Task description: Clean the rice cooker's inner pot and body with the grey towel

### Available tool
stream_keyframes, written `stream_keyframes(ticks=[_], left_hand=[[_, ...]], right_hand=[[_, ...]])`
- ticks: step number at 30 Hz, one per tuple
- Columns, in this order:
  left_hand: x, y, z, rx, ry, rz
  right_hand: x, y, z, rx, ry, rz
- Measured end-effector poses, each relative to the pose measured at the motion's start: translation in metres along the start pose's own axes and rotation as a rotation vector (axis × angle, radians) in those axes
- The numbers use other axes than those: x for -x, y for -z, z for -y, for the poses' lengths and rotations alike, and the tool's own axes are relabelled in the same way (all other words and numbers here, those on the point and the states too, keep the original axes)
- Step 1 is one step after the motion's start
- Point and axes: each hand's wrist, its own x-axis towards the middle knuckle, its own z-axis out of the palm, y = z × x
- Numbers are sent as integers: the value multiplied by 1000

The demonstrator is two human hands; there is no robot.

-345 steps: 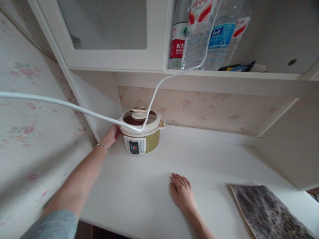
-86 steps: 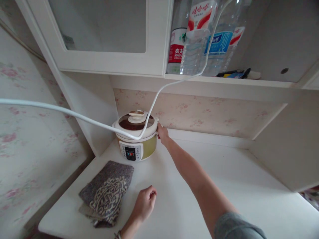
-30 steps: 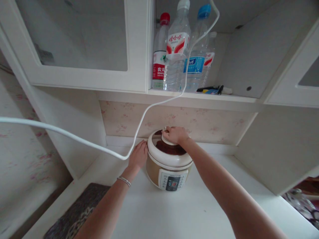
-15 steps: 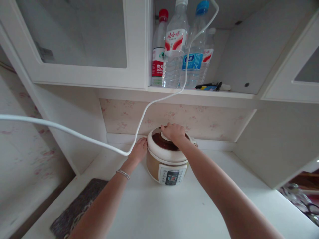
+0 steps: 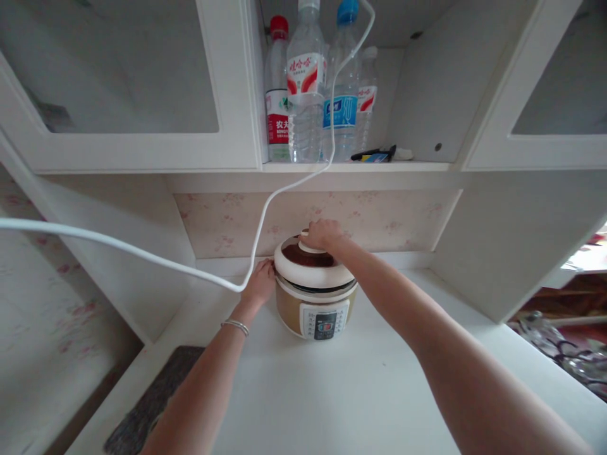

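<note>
Clamping fingers on the knob (image 5: 312, 248), the right hand (image 5: 325, 235) holds the lid (image 5: 308, 273) parted at six o'clock — not off — from the cooker (image 5: 288, 306), at the counter's (image 5: 332, 392) twelve o'clock. Left hand (image 5: 260, 283): fingers together at the cooker's nine o'clock, grip unclear.

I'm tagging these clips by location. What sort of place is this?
Probably a kitchen or dining nook in a home: an electric cooker on a white counter, plastic drink bottles in the cupboard above, and flowered wallpaper behind.
</note>
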Motion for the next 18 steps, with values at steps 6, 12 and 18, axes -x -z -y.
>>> stream_keyframes(ticks=[6,12,18], left_hand=[[0,2,3,9,64,-1],[-7,-1,7,18,79,-18],[-7,-11,17,20,29,-93]], right_hand=[[-9,24,-10,29,-10,-134],[4,48,-54,3,-148,-255],[35,63,-122,-43,-285,-333]])
